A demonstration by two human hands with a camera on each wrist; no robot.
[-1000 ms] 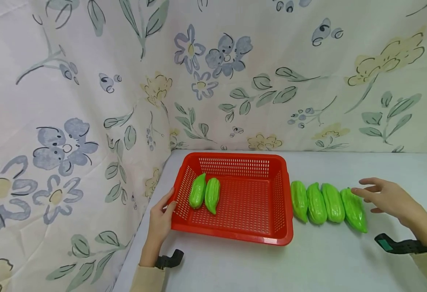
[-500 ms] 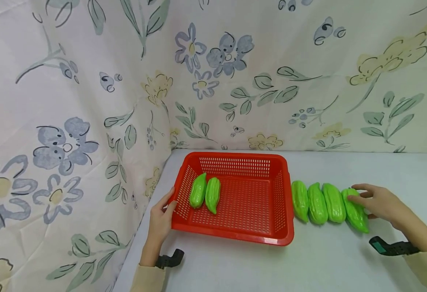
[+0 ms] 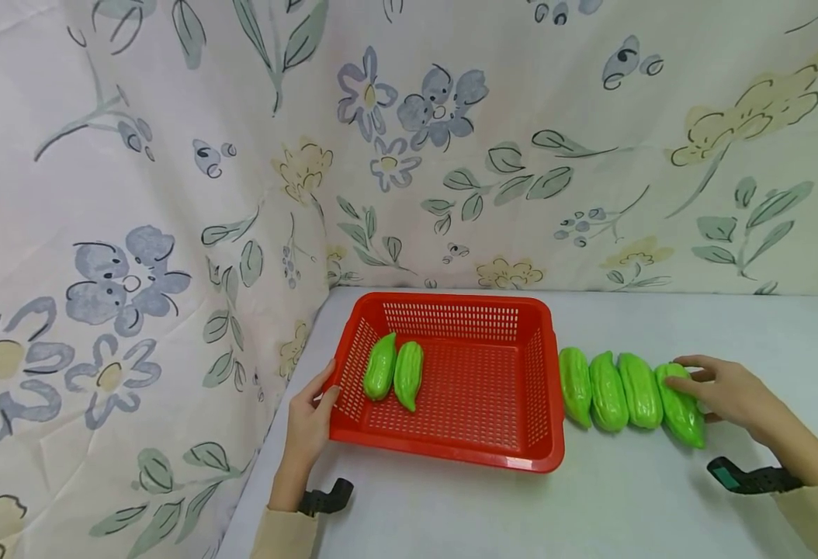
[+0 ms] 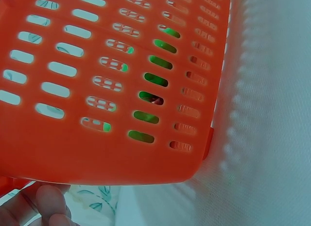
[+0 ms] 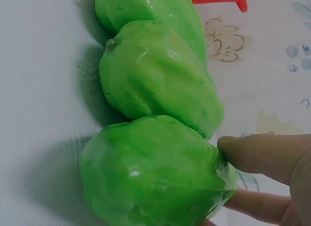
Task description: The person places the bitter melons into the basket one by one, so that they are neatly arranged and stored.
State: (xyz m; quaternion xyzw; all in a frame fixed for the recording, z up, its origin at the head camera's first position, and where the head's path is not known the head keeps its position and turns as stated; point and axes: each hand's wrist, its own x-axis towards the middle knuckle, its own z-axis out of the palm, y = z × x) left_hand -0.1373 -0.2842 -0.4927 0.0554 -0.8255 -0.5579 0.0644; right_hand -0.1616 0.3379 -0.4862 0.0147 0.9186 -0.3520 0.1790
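The rightmost chayote (image 3: pixel 681 404) is a glossy, bright green, ridged fruit, fatter at one end and tapering at the other. It lies on the white desk (image 3: pixel 625 505) at the right end of a row of four chayotes, touching its neighbour (image 3: pixel 639 390), well to the right of the red basket (image 3: pixel 451 462). Its long axis runs from the far side toward the person, with the near end angled slightly right. The right hand (image 3: pixel 726 392) has its fingers curled over it, the thumb (image 5: pixel 262 150) pressing one side. The slotted basket holds two more chayotes (image 3: pixel 395 373) lying side by side against its left wall. The left hand (image 3: pixel 307 427) grips the basket's left rim, thumb over the edge.
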